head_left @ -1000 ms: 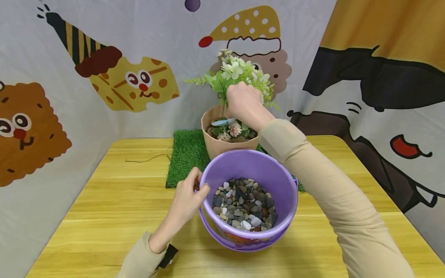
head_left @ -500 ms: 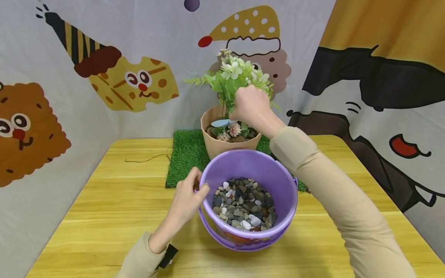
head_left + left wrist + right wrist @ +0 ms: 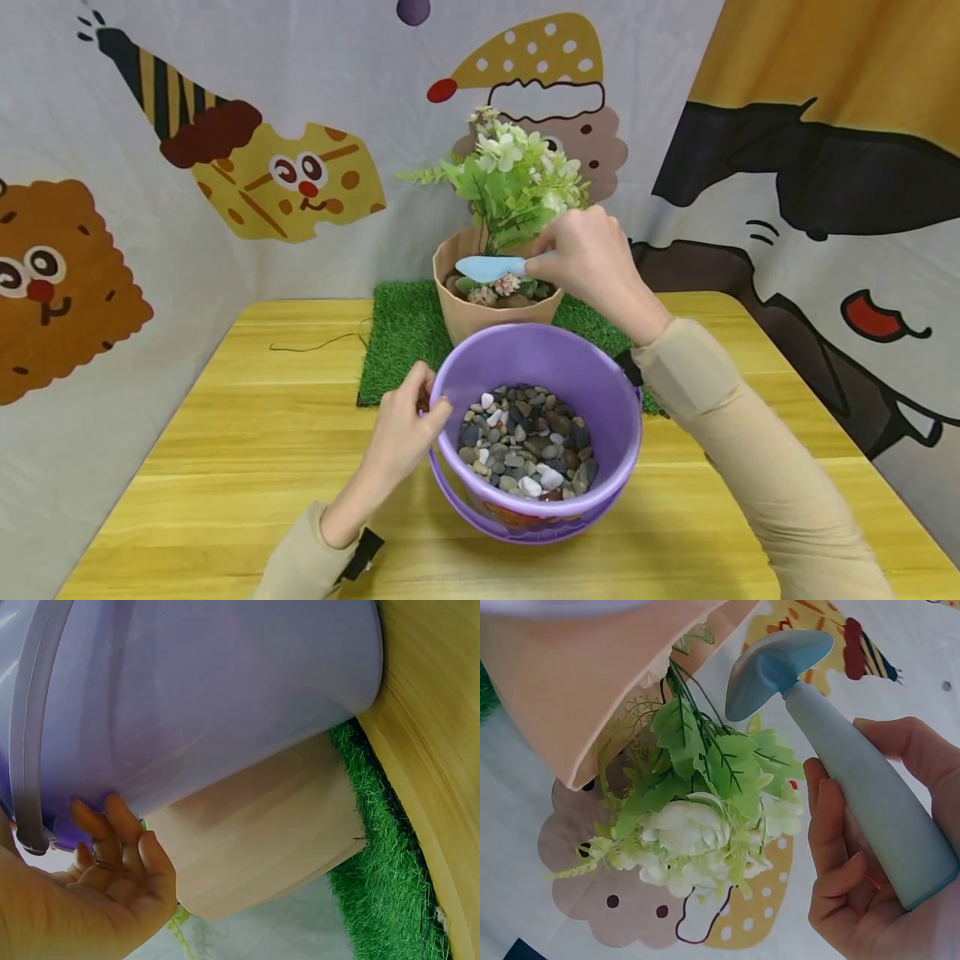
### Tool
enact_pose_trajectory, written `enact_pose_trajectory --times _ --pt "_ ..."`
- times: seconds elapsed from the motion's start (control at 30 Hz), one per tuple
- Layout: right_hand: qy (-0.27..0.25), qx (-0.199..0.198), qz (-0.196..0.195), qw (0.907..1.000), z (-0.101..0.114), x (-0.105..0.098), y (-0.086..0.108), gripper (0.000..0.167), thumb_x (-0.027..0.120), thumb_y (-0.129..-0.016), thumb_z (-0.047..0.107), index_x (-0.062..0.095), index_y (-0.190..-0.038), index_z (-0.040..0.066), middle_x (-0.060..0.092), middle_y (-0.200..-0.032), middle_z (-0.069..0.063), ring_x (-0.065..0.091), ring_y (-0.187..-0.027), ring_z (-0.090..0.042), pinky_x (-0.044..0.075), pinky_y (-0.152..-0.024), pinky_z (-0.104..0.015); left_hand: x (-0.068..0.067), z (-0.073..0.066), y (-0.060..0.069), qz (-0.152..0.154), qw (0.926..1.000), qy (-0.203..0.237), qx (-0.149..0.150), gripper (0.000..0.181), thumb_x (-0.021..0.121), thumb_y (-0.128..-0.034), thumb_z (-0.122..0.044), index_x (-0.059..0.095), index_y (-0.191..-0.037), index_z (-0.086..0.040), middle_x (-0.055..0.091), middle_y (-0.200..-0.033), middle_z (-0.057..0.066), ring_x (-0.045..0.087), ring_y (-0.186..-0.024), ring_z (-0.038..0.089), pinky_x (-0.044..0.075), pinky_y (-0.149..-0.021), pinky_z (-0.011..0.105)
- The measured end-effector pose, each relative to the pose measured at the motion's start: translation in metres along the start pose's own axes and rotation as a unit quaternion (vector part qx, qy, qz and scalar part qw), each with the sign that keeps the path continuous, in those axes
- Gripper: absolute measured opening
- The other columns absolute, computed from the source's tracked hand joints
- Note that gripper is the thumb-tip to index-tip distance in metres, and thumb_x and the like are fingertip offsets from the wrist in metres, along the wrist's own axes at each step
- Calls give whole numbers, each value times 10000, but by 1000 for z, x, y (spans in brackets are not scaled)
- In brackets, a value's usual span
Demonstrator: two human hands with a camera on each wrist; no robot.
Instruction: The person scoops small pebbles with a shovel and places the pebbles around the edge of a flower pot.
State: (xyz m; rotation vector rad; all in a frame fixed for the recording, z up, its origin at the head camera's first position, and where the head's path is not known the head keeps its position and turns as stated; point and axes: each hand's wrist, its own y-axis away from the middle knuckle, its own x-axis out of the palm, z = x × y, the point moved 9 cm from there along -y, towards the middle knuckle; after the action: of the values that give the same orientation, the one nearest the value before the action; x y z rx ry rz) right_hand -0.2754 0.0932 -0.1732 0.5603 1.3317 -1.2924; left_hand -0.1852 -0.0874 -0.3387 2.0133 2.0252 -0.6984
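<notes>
My right hand (image 3: 588, 258) holds a small light-blue trowel (image 3: 491, 267) by its handle, above the front of a tan flowerpot (image 3: 487, 321). In the right wrist view the fingers curl round the thick handle, and the trowel's blade (image 3: 776, 667) carries nothing that I can see. White and green flowers (image 3: 517, 167) rise from the pot, with pink blossoms (image 3: 495, 287) and stones low inside it. My left hand (image 3: 405, 425) grips the left rim of a purple bucket (image 3: 525, 354), fingertips against its outer wall in the left wrist view. Pebbles (image 3: 525, 442) cover the bucket's bottom.
Artificial grass matting (image 3: 405, 333) lies under the pot on the wooden table (image 3: 285, 450). A thin dark wire (image 3: 315, 343) lies to the left. The bucket's handle (image 3: 517, 533) hangs down in front. A printed cloth (image 3: 330, 50) stands behind the table.
My right hand has come down and to the right, away from the flowers, bringing the trowel into fuller view. The left hand and bucket have stayed still.
</notes>
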Motion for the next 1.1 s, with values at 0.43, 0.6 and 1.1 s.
enact_pose_trajectory --times 0.43,0.6,1.1 --pt "-333 -460 -423 9975 -10 -13 60 101 669 -754 177 763 -756 142 672 -582 -5 428 -394 -89 313 -428 -223 1 0 1 59 10000 22 -57 100 561 -775 -57 481 -834 -61 588 -702 97 550 -580 142 504 -444 209" --pt "-391 -434 -161 9982 -11 -11 79 87 684 -746 177 760 -759 136 648 -571 21 442 -418 -67 333 -421 -203 0 0 1 39 10000 69 -56 101 558 -772 -48 474 -825 -64 580 -692 97 547 -572 144 503 -438 213" --pt "-335 -706 -376 9962 -12 -12 111 79 720 -713 153 763 -775 130 675 -621 28 438 -465 -17 351 -436 -176 0 0 0 -22 10000 3 6 101 558 -764 -61 472 -815 -73 575 -669 75 536 -567 136 494 -438 213"
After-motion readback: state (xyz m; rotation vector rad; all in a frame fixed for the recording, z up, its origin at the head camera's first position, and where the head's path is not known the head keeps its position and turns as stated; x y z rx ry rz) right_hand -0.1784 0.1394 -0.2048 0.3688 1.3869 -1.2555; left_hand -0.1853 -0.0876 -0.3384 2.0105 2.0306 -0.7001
